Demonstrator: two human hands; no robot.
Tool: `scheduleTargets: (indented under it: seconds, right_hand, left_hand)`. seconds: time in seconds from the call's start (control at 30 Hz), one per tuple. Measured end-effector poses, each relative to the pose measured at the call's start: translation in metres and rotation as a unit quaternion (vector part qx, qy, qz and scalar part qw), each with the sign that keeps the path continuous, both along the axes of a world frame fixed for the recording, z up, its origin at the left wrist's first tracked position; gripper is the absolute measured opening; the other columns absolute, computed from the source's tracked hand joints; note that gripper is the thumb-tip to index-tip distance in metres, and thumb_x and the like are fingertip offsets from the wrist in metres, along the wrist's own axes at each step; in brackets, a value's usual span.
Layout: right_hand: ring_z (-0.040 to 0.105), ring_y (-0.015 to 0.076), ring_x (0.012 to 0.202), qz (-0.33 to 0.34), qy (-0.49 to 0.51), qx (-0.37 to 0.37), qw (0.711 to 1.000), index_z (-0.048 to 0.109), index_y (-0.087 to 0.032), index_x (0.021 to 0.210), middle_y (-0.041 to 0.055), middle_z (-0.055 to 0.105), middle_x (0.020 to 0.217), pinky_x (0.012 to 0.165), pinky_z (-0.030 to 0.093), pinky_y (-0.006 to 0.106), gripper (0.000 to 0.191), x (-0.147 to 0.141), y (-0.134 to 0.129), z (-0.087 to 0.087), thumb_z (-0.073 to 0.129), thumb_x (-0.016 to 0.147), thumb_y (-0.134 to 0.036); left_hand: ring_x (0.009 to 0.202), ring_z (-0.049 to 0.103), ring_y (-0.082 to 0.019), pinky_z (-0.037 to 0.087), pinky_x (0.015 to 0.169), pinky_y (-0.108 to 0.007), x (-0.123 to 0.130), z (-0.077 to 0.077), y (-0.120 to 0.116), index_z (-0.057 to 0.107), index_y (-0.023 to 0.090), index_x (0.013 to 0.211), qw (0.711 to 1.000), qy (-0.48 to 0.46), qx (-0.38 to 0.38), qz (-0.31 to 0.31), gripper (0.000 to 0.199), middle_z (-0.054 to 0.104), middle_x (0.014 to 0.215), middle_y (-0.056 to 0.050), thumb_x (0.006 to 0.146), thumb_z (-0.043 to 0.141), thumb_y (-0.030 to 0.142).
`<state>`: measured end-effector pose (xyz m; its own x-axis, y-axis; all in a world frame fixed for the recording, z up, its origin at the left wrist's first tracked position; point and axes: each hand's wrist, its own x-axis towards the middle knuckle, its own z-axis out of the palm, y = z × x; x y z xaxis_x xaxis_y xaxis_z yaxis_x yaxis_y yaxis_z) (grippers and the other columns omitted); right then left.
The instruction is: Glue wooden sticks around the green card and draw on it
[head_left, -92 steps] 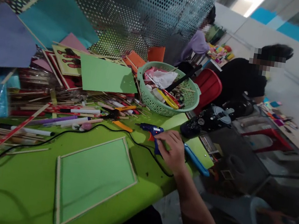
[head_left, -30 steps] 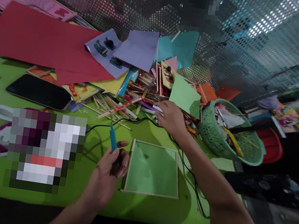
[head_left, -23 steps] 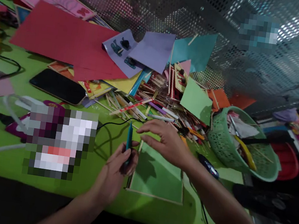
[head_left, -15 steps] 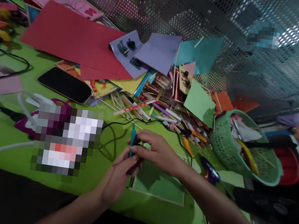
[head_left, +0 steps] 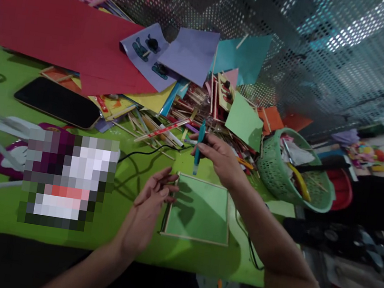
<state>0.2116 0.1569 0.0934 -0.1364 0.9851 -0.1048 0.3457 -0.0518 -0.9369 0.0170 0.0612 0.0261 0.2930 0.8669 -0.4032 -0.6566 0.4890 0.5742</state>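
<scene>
My right hand point(head_left: 220, 160) pinches a teal pen point(head_left: 199, 147), held upright above the back edge of a green sheet. That green sheet point(head_left: 199, 212) lies on the table, bordered by thin wooden sticks. My left hand point(head_left: 150, 205) is beside the sheet's left edge, fingers apart, with nothing in it. Behind the right hand lies a heap of sticks and pens point(head_left: 175, 132).
A black phone point(head_left: 57, 101) and a purple power strip point(head_left: 12, 160) lie at the left. Red paper point(head_left: 60, 33) and purple paper point(head_left: 191, 55) cover the back. At the right stands a green basket point(head_left: 272, 161) with items inside. Cables cross the green table point(head_left: 119, 244).
My right hand has moved up and away from my left hand with the teal pen. My left hand has opened. The view has shifted to the right, showing more of the green sheet.
</scene>
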Motion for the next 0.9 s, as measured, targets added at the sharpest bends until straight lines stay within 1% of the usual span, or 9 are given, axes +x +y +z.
scheduleTargets:
  seconds: [0.1,0.2,0.3,0.4,0.5,0.6,0.67,0.8,0.9]
  right_hand:
    - [0.066,0.0175,0.084,-0.012,-0.014,0.002,1.000,0.072,-0.020,0.114,0.0015,0.070,0.087,0.077,0.052,0.031,0.033,0.011,-0.005,-0.006,0.065,0.087,-0.037]
    - [0.066,0.0175,0.086,-0.016,-0.032,0.013,0.999,0.071,-0.020,0.120,0.0019,0.072,0.094,0.079,0.052,0.031,0.037,0.021,-0.006,-0.013,0.063,0.086,-0.032]
    - [0.067,0.0201,0.091,-0.008,-0.087,0.046,0.995,0.071,-0.018,0.123,0.0036,0.074,0.104,0.085,0.053,0.034,0.041,0.026,0.002,-0.018,0.062,0.085,-0.030]
    - [0.067,0.0256,0.107,-0.007,-0.175,0.106,0.979,0.072,-0.019,0.127,0.0060,0.075,0.119,0.096,0.052,0.040,0.043,0.024,0.014,-0.020,0.063,0.086,-0.027]
    - [0.065,0.0284,0.117,0.000,-0.249,0.170,0.953,0.070,-0.021,0.133,0.0073,0.073,0.131,0.102,0.050,0.042,0.046,0.016,0.028,-0.020,0.063,0.087,-0.024]
    - [0.066,0.0283,0.110,0.024,-0.327,0.216,0.920,0.068,-0.022,0.137,0.0098,0.073,0.123,0.099,0.050,0.042,0.046,0.006,0.039,-0.021,0.059,0.092,-0.022]
    - [0.064,0.0289,0.106,0.037,-0.397,0.239,0.885,0.068,-0.023,0.138,0.0110,0.072,0.114,0.096,0.049,0.042,0.044,0.001,0.046,-0.025,0.057,0.095,-0.021]
    - [0.060,0.0306,0.106,0.058,-0.521,0.241,0.817,0.068,-0.024,0.136,0.0128,0.070,0.111,0.092,0.047,0.041,0.042,-0.004,0.055,-0.034,0.055,0.096,-0.016]
    - [0.059,0.0315,0.109,0.043,-0.562,0.245,0.789,0.067,-0.019,0.132,0.0153,0.070,0.118,0.090,0.045,0.041,0.038,-0.008,0.054,-0.036,0.056,0.096,-0.014]
  left_hand:
    - [0.100,0.064,-0.018,0.052,0.081,-0.028,-0.001,-0.001,0.001,0.068,0.024,0.124,1.000,-0.001,-0.006,0.007,0.044,0.067,0.122,-0.007,0.081,0.076,0.030]
    - [0.093,0.064,-0.016,0.052,0.079,-0.026,-0.001,0.000,0.002,0.070,0.023,0.117,1.000,-0.002,-0.012,0.028,0.038,0.068,0.114,-0.006,0.080,0.077,0.027]
    - [0.090,0.063,-0.014,0.052,0.077,-0.024,-0.001,0.002,0.003,0.070,0.022,0.115,0.999,-0.007,-0.014,0.029,0.037,0.069,0.111,-0.005,0.079,0.078,0.027]
    - [0.089,0.063,-0.014,0.052,0.076,-0.025,0.000,0.002,0.003,0.071,0.021,0.114,1.000,-0.007,-0.015,0.023,0.039,0.069,0.109,-0.006,0.077,0.080,0.027]
    - [0.087,0.063,-0.015,0.052,0.075,-0.025,0.000,0.001,0.003,0.070,0.020,0.112,1.000,-0.003,-0.015,0.027,0.038,0.069,0.107,-0.006,0.076,0.080,0.028]
    - [0.088,0.063,-0.015,0.051,0.076,-0.026,0.000,0.001,0.003,0.070,0.020,0.113,1.000,0.000,-0.016,0.023,0.037,0.069,0.107,-0.006,0.078,0.079,0.030]
    - [0.089,0.062,-0.015,0.051,0.077,-0.026,0.000,0.001,0.002,0.070,0.020,0.113,1.000,0.003,-0.019,0.021,0.037,0.069,0.108,-0.006,0.078,0.079,0.032]
    - [0.090,0.062,-0.016,0.050,0.078,-0.028,0.000,0.003,0.001,0.070,0.021,0.113,0.999,0.010,-0.026,0.017,0.038,0.069,0.108,-0.006,0.079,0.079,0.034]
    - [0.090,0.062,-0.016,0.050,0.078,-0.028,0.000,0.004,0.001,0.069,0.021,0.113,0.999,0.014,-0.032,0.014,0.038,0.069,0.107,-0.005,0.079,0.079,0.036]
